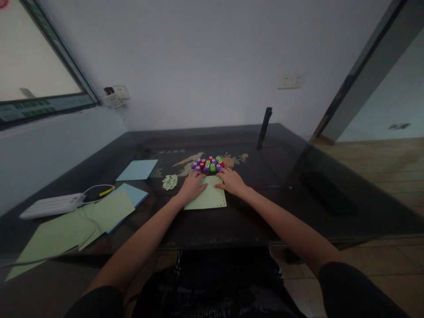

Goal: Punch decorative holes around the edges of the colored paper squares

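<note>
Nearest the person, dark clothing fills the lower edge, and two bare forearms stretch forward over the dark table (251, 221); to the left lie overlapping pale green sheets (76, 225) with a blue sheet (136, 193) under one corner, a white cable (96, 191) looping across them to a white power strip (49, 206). Further in, the left hand (193, 185) rests flat with fingers spread on the left edge of a small green sheet (208, 198) (its right and lower margins are punched with holes); the right hand (232, 181) lies open, palm down, on the sheet's upper right corner; neither grips anything. Just left sits a heap of pale paper cut-outs (170, 181). Just beyond the fingertips stands a tight cluster of coloured punches (208, 164); another blue sheet (137, 170) lies well left; a dark upright post (264, 128) stands near the wall.
</note>
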Demonstrator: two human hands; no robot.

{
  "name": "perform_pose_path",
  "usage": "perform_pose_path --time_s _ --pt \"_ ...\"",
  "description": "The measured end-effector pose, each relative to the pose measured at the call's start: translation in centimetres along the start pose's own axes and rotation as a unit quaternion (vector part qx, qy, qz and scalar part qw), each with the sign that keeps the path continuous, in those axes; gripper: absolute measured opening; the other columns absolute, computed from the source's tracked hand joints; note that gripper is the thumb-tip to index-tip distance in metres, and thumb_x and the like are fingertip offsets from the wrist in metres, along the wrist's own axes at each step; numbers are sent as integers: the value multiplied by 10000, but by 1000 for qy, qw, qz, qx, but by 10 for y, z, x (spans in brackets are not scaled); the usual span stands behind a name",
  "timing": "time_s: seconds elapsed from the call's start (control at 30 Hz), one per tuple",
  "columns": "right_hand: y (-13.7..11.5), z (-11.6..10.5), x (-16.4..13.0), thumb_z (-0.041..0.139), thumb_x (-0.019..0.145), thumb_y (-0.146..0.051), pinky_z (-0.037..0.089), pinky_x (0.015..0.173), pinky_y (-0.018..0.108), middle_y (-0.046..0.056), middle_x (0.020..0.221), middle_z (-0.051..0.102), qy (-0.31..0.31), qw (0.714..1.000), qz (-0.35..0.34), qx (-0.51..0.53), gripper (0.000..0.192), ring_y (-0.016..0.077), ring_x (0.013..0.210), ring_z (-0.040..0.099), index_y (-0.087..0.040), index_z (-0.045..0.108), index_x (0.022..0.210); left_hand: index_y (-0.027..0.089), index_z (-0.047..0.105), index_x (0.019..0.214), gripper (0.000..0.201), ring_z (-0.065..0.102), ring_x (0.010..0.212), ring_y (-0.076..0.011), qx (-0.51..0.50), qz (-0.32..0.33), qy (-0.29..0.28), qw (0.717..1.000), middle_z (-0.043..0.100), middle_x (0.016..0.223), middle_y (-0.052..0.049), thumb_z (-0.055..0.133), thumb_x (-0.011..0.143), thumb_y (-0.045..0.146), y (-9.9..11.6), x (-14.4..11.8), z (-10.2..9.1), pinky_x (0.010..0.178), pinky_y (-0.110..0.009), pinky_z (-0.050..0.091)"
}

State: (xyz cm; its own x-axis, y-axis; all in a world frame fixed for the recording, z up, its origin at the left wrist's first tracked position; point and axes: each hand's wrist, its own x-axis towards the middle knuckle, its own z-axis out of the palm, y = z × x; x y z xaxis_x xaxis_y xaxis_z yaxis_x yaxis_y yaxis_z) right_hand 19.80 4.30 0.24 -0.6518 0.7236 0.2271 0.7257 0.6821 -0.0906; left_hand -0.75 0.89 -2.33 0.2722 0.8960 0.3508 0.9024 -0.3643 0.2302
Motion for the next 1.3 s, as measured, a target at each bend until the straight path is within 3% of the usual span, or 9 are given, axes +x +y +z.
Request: perform_pose_path --time_s 0.23,0.4,0.63,0.77,0.87,0.97,1.13,1.2,1.3 --pt "4 3 0 683 744 -292 412 857 364 99 1079 596 58 997 15 53 327 248 1044 514 -172 600 1037 174 549 1050 292 512 1035 -263 6 -4 10 1000 568 1063 -93 575 785 292 5 1 -5 901 -410 399" --pt "10 5 3 652 708 -161 425 811 309 63 922 624 88 973 29 213 207 187 902 555 -150 612 911 196 529 998 266 528 1016 -273 8 -27 19 999 609 999 -73 596 752 270 6 1 -5 942 -446 334" --pt "16 8 5 663 655 -185 442 662 276 13 706 613 52 911 87 399 244 144 673 569 -136 594 884 208 544 996 210 578 998 -233 -59 -42 30 997 656 1003 -50 535 787 217 0 4 -15 986 -454 280" --pt "15 7 3 665 669 -264 406 585 258 -14 610 563 -1 882 71 465 194 126 589 526 -147 570 790 208 563 1019 234 589 996 -217 -104 -48 60 992 660 1029 -48 544 787 227 -1 6 -27 985 -431 310" --pt "13 5 2 628 712 -302 363 535 240 -27 567 512 -38 880 44 471 176 104 542 474 -157 540 664 194 583 997 220 595 974 -211 -133 -57 88 986 665 1015 -53 567 781 232 1 6 -35 973 -411 347" --pt "15 3 3 613 732 -307 355 525 239 -26 553 503 -27 882 46 468 216 98 528 458 -159 525 601 188 603 963 198 575 1008 -219 -143 -73 144 977 659 1006 -56 592 773 245 3 5 -40 992 -422 344" --pt "28 -2 6 603 742 -218 435 610 266 22 676 626 35 845 99 524 87 123 611 543 -139 605 705 202 479 1198 470 518 1128 -215 -291 -146 238 915 544 1236 -100 617 756 288 -3 8 -36 938 -371 426" --pt "35 -4 6 598 748 -204 454 652 279 46 764 659 59 821 112 557 83 131 662 568 -131 625 776 196 432 1240 486 572 1054 -203 -405 -176 187 878 569 1209 -110 567 797 343 -5 10 -30 862 -350 480" --pt "43 -7 7 595 759 -236 456 660 277 47 802 658 81 801 112 583 121 130 687 567 -132 623 815 162 508 1163 447 635 921 -207 -524 -187 44 830 648 1077 -108 534 813 439 -6 9 -22 791 -348 518"
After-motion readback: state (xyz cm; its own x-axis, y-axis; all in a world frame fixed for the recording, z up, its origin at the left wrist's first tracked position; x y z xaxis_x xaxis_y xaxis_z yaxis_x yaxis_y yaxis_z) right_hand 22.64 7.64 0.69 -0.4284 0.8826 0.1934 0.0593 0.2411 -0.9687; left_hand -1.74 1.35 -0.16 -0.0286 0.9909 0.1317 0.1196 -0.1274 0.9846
